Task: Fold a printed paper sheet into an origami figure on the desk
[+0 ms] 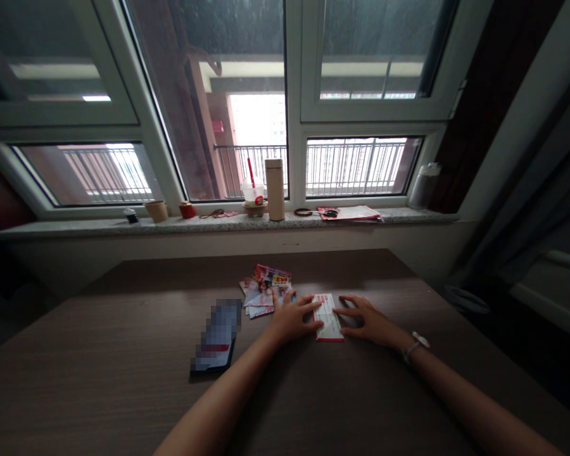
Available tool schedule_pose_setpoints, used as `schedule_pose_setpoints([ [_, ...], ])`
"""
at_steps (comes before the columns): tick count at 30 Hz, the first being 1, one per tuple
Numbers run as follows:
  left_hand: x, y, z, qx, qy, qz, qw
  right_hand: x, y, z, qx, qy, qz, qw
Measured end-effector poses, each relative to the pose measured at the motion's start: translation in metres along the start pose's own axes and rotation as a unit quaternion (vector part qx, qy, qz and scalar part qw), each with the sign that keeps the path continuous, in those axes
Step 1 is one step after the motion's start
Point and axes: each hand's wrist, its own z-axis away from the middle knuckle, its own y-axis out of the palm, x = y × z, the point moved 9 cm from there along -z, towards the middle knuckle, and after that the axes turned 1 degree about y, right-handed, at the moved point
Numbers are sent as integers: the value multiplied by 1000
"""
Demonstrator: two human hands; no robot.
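A small white card with a red border (328, 318) lies flat on the dark wooden table (123, 380). My left hand (292, 318) rests on the card's left edge with its fingers spread. On the other side, my right hand (365, 320) lies flat with its fingertips touching the right edge. A bracelet sits on my right wrist (415, 345). Just behind my left hand is a loose pile of colourful cards (265, 288).
A dark phone (217, 339) lies left of my left arm. On the stone windowsill (76, 227) stand a tall beige flask (275, 189), a plastic cup with a red straw (253, 192), a paper cup (157, 210) and red papers (351, 213).
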Motion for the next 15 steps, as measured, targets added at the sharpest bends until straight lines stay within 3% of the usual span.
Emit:
schedule_pose_setpoints([
  [11, 0, 0, 0, -1, 3, 2, 1000, 2, 2, 7, 12, 19, 2, 1000],
  [15, 2, 3, -1, -4, 5, 4, 1000, 2, 2, 5, -17, 23, -7, 1000],
])
